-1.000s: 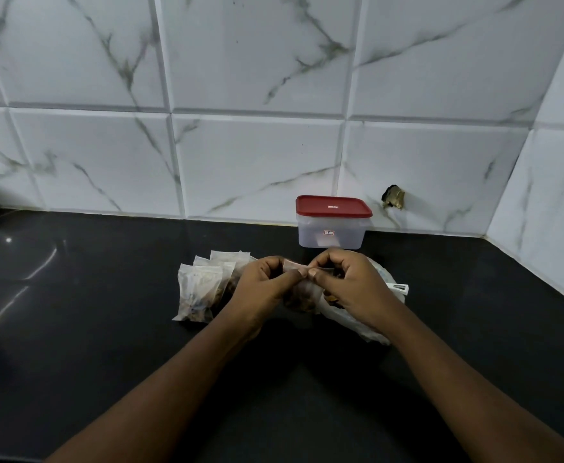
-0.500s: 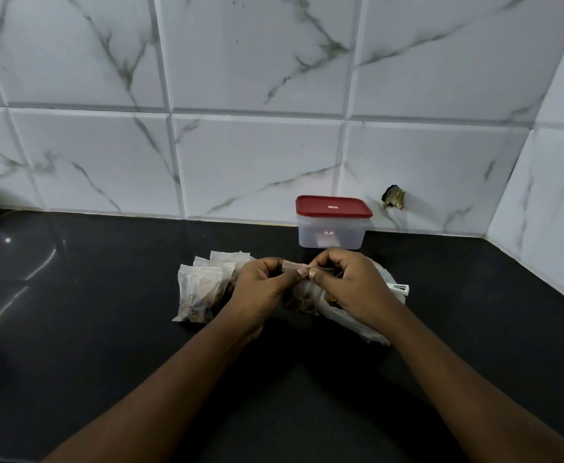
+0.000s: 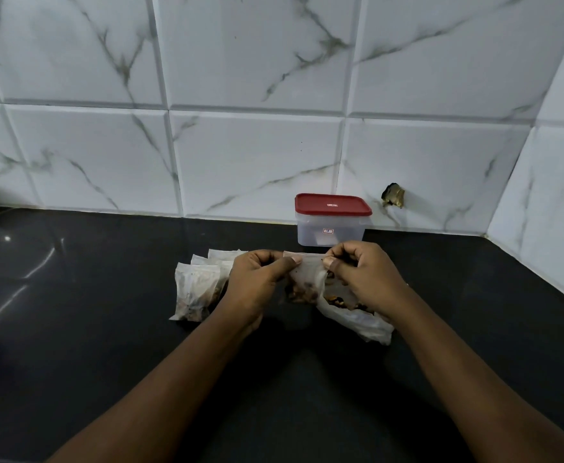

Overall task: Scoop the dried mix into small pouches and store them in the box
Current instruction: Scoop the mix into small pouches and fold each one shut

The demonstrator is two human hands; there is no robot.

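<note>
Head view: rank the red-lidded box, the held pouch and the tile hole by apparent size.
1. red-lidded box
2. held pouch, partly covered, though nearer the camera
3. tile hole, clearly smallest

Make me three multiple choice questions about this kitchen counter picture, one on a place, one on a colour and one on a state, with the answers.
1. Where does the box stand?
A. At the back, against the tiled wall
B. On a shelf
C. On the floor

2. What colour is the box's lid?
A. Blue
B. Red
C. Clear

3. How is the small pouch held?
A. Lying flat, untouched
B. Pinched at its top edge by the left hand and the right hand
C. Shut inside the box

Answers: 1 A, it sits right by the tiles. 2 B, the lid is plainly red. 3 B, a thumb from each side presses its top edge.
</note>
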